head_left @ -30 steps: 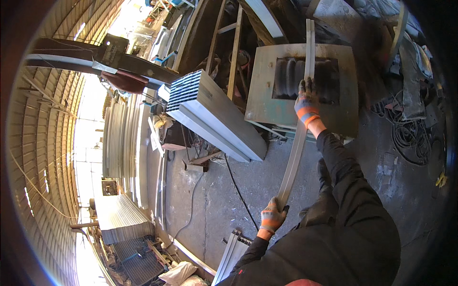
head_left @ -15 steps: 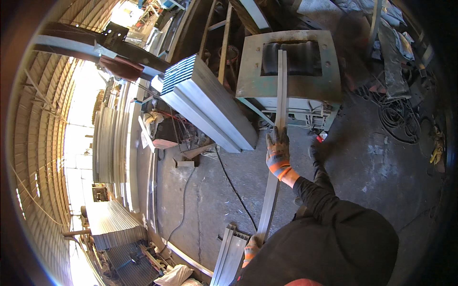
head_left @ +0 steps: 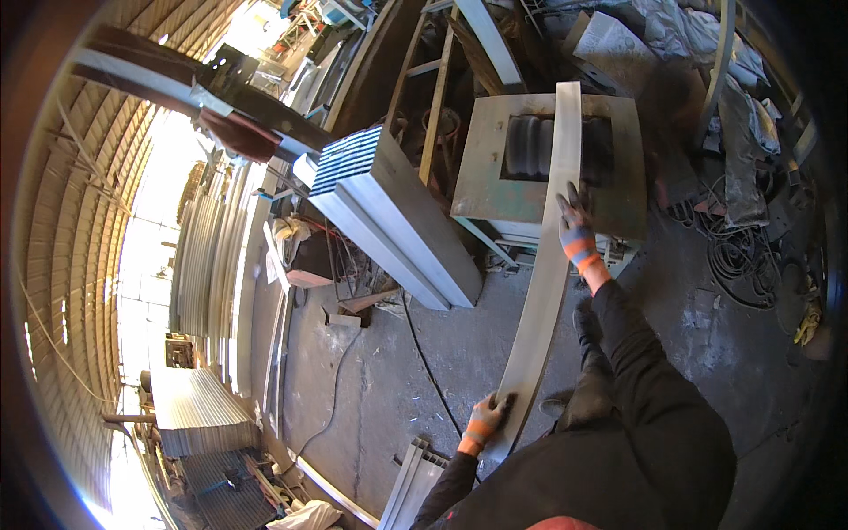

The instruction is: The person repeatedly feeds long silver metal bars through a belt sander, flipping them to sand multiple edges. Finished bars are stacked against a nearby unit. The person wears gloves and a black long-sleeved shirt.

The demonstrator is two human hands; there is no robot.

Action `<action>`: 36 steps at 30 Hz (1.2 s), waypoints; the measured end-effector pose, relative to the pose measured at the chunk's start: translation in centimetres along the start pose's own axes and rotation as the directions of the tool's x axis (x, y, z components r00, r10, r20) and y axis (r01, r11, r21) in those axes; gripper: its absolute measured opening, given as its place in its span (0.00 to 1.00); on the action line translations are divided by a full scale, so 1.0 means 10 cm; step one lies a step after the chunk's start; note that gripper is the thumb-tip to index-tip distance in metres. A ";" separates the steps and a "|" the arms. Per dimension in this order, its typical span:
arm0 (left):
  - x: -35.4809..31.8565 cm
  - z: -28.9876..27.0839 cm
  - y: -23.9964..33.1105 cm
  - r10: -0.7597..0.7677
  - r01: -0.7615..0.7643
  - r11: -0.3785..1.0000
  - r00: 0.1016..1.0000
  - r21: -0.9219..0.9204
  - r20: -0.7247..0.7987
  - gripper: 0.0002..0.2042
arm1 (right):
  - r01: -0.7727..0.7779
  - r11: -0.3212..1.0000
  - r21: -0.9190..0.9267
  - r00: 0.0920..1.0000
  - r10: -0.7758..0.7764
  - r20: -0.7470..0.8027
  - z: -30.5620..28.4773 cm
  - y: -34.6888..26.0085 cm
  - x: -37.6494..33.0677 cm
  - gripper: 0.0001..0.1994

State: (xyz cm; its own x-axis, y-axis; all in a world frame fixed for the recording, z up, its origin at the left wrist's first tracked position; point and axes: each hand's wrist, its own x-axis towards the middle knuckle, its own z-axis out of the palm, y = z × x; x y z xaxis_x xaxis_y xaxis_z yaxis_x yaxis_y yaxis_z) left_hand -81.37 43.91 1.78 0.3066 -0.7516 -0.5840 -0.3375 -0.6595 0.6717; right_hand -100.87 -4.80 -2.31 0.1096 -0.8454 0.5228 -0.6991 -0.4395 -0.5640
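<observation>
A long, flat-faced metal profile [head_left: 533, 340] slants away from me, its wide face turned up. Its far end overlaps the view of a green-grey machine [head_left: 484, 159] with dark ribbed rollers [head_left: 528, 146] in a square opening; whether it touches them I cannot tell. My left hand [head_left: 484, 422], in a grey and orange glove, is closed round the profile's left edge near the close end. Further up, my right hand [head_left: 578, 237], gloved alike, grips the right edge, its fingers lying over the face and the thumb hidden.
Left of the machine stands a tall stack of metal profiles [head_left: 397, 216]. A smaller bundle of profiles [head_left: 413, 486] lies near my left arm. A black cable [head_left: 424, 358] crosses the concrete floor. Coiled hoses [head_left: 740, 265] and scrap lie at the right.
The profile has been turned so its wide face shows, and its far end has shifted right. My left hand has come up into fuller view; my right hand has moved right and farther away.
</observation>
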 end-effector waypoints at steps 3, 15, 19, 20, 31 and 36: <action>0.77 0.16 0.88 0.074 -0.071 0.994 0.997 0.086 -0.035 0.24 | 0.037 0.980 -0.193 0.963 0.016 0.267 0.38 0.50 0.94 0.28; 2.80 0.29 2.72 0.155 -0.145 0.978 0.986 0.148 -0.059 0.30 | -0.025 0.864 -0.502 0.909 0.229 0.349 1.38 1.45 3.07 0.39; 2.51 0.17 2.30 0.154 -0.148 0.975 0.988 0.165 -0.027 0.29 | -0.026 0.875 -0.483 0.953 0.169 0.253 1.19 1.10 2.59 0.36; 2.37 0.14 2.17 0.134 -0.129 0.979 0.991 0.156 -0.019 0.29 | 0.010 0.849 -0.528 0.961 0.138 0.239 1.10 0.97 2.43 0.35; 0.11 -0.25 0.34 0.131 -0.128 0.990 0.991 0.066 -0.041 0.24 | -0.078 0.905 -0.418 0.922 0.225 0.314 0.33 -0.61 0.08 0.39; -0.74 -0.34 -0.73 0.061 -0.058 0.992 0.998 0.110 -0.029 0.22 | -0.077 0.925 -0.373 0.906 0.221 0.362 -0.07 -1.30 -0.95 0.41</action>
State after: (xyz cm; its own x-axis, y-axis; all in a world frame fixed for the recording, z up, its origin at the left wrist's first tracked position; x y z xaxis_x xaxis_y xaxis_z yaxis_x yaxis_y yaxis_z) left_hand -78.21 54.33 2.77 0.3109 -0.7900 -0.5285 -0.4502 -0.6121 0.6502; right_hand -93.35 9.12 0.51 0.2004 -0.9726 0.1176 -0.9183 -0.2283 -0.3234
